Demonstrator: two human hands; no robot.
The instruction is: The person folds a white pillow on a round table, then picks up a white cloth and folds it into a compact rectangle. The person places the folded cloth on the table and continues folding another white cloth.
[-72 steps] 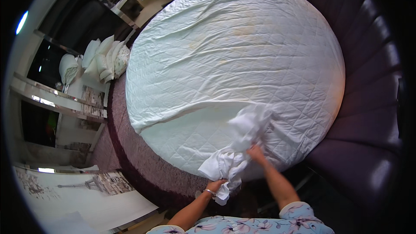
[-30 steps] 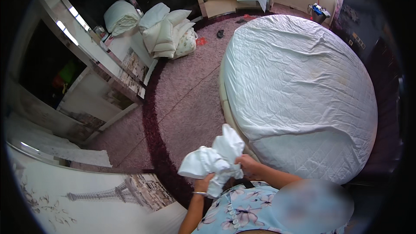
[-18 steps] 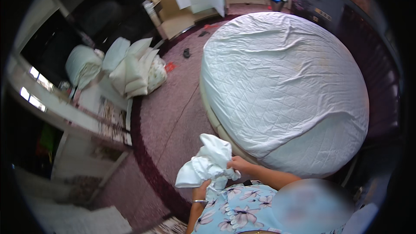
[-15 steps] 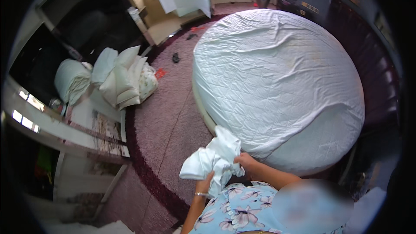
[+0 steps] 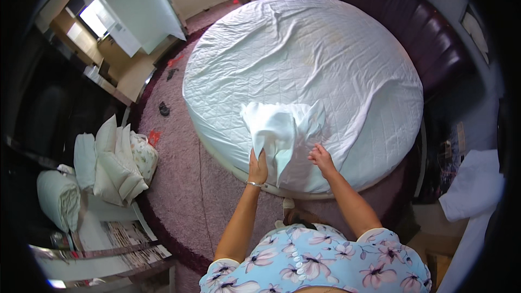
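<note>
A round bed (image 5: 336,38) with a white quilted mattress cover fills the upper middle of the view. A bunched white sheet (image 5: 279,125) lies on its near edge. My left hand (image 5: 258,167) grips the lower end of that sheet. My right hand (image 5: 322,158) is just to the right, fingers spread, touching or hovering at the sheet's edge with nothing held in it. Both forearms reach up from the lower edge over a floral blue top.
A pile of white pillows and folded bedding (image 5: 116,163) sits on the purple carpet (image 5: 179,184) at the left, next to a rolled white duvet (image 5: 57,198). A dark padded headboard (image 5: 434,38) curves behind the bed. A white cloth (image 5: 475,184) lies at the right.
The sheet was held bunched in both hands near my body beside the bed. Now it is laid out onto the bed's near edge and my right hand has come off it.
</note>
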